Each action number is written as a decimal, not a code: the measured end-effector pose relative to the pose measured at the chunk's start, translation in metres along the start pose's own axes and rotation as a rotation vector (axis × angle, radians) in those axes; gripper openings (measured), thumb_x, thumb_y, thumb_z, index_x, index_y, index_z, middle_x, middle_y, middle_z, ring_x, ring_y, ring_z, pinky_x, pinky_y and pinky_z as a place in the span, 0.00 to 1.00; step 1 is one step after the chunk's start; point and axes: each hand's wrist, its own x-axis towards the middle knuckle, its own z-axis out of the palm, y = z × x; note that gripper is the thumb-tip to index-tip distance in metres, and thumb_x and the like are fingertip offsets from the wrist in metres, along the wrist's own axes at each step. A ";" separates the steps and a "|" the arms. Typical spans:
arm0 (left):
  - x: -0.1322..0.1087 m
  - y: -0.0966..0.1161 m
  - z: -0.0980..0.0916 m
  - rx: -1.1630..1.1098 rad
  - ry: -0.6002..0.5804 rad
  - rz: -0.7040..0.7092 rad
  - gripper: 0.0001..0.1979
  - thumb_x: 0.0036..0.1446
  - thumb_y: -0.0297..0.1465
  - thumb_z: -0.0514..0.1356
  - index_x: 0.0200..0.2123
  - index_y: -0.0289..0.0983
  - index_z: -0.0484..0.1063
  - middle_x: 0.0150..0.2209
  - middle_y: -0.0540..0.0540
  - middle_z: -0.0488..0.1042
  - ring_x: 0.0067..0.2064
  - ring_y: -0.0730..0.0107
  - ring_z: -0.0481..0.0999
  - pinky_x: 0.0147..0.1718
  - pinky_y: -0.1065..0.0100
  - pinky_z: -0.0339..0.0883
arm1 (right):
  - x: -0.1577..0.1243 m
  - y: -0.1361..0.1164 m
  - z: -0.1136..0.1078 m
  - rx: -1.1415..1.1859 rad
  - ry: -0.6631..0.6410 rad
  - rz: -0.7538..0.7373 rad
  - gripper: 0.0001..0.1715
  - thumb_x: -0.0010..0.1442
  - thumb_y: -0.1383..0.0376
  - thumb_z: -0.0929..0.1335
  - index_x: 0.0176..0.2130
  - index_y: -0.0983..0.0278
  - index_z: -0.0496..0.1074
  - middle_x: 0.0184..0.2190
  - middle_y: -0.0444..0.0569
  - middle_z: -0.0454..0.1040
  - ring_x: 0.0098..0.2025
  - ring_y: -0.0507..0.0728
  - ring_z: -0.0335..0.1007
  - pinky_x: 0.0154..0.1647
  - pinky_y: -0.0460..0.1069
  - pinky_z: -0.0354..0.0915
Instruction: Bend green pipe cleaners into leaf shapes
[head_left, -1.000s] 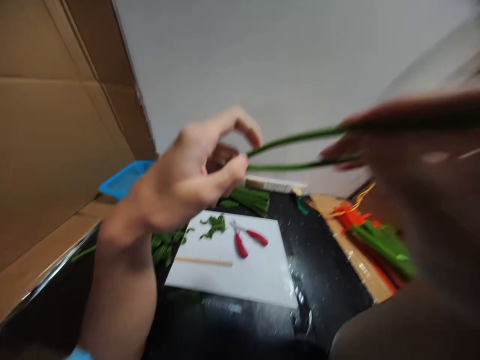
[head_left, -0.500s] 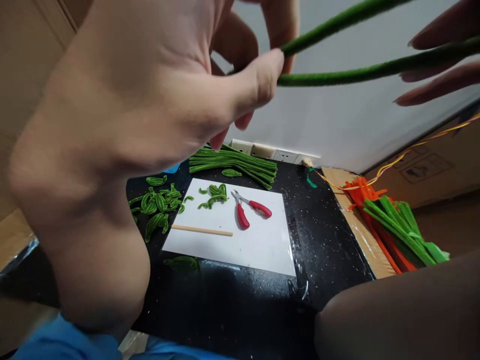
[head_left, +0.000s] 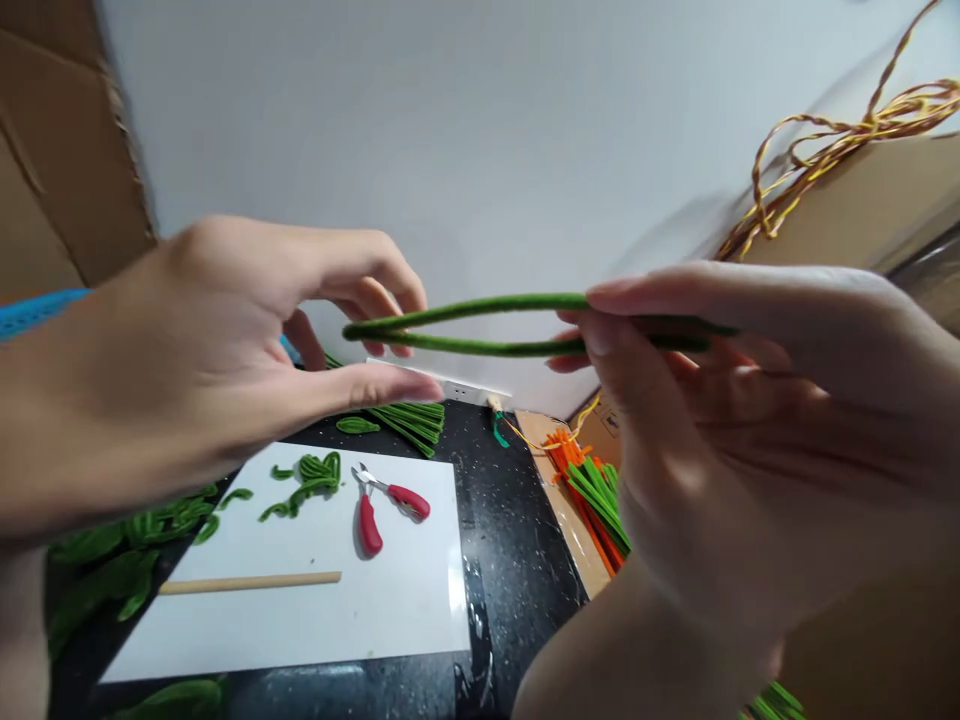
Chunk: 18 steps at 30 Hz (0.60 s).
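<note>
Right hand pinches a folded green pipe cleaner, aloft before the wall; left hand spread around its bent end, contact unclear. Red-handled nippers lie on white sheet below.

A coiled twisted cord shows at upper right, a white socket strip low on the pale wall, brown cardboard at left.

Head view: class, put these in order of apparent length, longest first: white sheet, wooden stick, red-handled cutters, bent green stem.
1. White sheet
2. Wooden stick
3. Red-handled cutters
Unranked: bent green stem; it is nearer the camera and partly hidden by the right hand.
</note>
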 end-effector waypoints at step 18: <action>0.003 -0.004 0.001 -0.152 -0.017 0.020 0.11 0.63 0.42 0.65 0.41 0.41 0.79 0.30 0.50 0.76 0.28 0.79 0.72 0.23 0.82 0.61 | 0.001 0.023 -0.011 0.133 -0.032 0.105 0.07 0.64 0.71 0.76 0.41 0.59 0.82 0.35 0.39 0.81 0.35 0.45 0.80 0.38 0.36 0.77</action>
